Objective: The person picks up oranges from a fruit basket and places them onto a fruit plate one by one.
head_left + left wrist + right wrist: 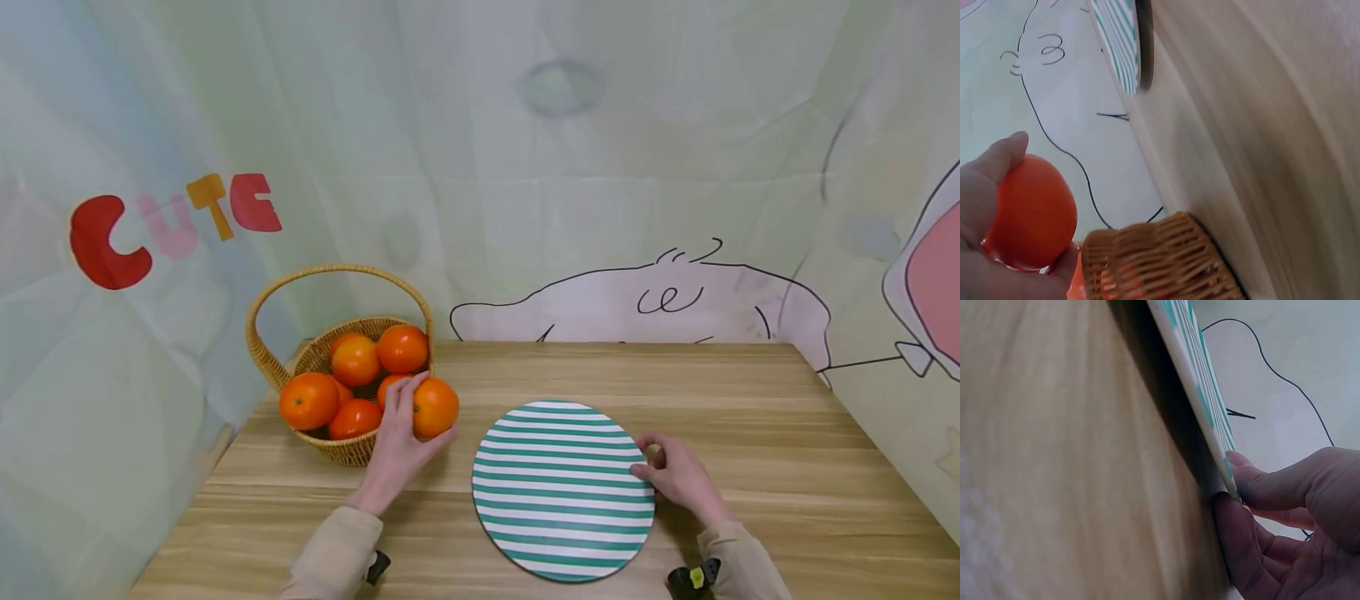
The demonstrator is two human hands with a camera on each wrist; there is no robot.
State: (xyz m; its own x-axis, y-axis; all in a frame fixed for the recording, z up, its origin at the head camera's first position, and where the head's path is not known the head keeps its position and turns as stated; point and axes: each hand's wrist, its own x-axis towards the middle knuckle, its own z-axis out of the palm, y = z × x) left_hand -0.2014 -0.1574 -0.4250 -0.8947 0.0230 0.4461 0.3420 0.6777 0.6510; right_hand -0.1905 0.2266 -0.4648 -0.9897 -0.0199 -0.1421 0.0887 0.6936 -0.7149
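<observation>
My left hand (pixel 402 446) grips an orange fruit (pixel 436 407) at the right rim of a wicker basket (pixel 348 452); the left wrist view shows fingers and thumb around the fruit (pixel 1036 212), above the basket (pixel 1160 256). Several more oranges lie in the basket. A round board with green and white stripes (pixel 562 492) is on the table to the right. My right hand (pixel 678 477) pinches its right edge; in the right wrist view the thumb is on the striped face and a finger is beneath the board's edge (pixel 1200 406).
The wooden table (pixel 780 433) reaches back to a printed cloth wall (pixel 480 167) with coloured letters at left. The basket's tall handle (pixel 341 268) arches over the fruit. Black devices sit at both wrists.
</observation>
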